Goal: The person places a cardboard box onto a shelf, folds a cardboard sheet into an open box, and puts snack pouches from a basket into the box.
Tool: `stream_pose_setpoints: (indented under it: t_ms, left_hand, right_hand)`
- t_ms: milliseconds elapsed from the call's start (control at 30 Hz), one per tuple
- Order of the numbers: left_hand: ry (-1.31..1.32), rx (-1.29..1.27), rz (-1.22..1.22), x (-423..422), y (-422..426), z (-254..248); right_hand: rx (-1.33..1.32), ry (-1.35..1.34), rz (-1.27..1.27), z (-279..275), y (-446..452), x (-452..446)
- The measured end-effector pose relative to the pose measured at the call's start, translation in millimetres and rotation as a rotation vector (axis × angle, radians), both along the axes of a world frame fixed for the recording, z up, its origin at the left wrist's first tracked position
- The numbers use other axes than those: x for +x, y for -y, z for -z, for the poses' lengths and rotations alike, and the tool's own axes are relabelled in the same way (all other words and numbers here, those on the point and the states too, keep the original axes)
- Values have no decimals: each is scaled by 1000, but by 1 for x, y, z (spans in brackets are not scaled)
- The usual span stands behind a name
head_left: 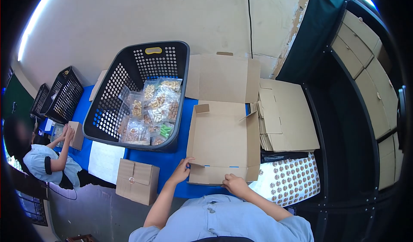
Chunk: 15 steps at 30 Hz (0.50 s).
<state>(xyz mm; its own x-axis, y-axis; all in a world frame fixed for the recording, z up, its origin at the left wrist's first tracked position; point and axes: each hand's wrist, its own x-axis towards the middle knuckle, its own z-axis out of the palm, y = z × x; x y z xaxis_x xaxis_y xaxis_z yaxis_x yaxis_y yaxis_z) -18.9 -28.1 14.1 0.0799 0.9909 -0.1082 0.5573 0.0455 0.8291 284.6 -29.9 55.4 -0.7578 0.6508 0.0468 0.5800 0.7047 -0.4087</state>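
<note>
An unfolded cardboard box [219, 132] lies open in front of me, with its lid panel [223, 76] spread out toward the wall. Its side walls stand partly up, and small flaps show at the corners. At the near left corner, my left hand [181, 170] grips the cardboard, fingers closed at the side wall and front flap. My right hand [235, 185] is curled over the near edge of the same box, right of its middle, fingers bent onto the front panel. Inside the box only bare cardboard shows.
Left of the box stands a black basket [183, 95] with several bags of snacks [161, 100]. A closed carton [137, 181] sits nearer. On the right are stacked flat cartons [292, 117] and a sticker sheet [288, 179]. A co-worker [56, 162] handles another carton, far left.
</note>
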Motion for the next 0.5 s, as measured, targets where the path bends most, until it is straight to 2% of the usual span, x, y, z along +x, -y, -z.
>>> stream_pose_setpoints:
  t_ms: [133, 200, 333, 367, 433, 467, 500]
  left_hand:
    - [-13, -50, 112, -1, 2, -22]
    - [-170, -205, 169, 5, 0, -35]
    - [-179, -295, 211, -4, -12, -26]
    - [-176, -295, 209, -3, -10, -26]
    - [-244, -80, 233, 4, -5, -27]
    - [-242, -82, 227, 10, -1, -30]
    - [-248, -11, 151, 18, 3, -32]
  right_hand:
    - [76, 17, 86, -27, 5, 0]
    - [189, -17, 126, -42, 1, -5]
    - [255, -57, 192, -46, -1, -8]
    - [255, -55, 189, -49, -5, -7]
    - [261, -117, 311, -58, -14, -3]
    - [261, -116, 305, -60, -17, -2]
    - [232, -128, 286, -62, -21, 0]
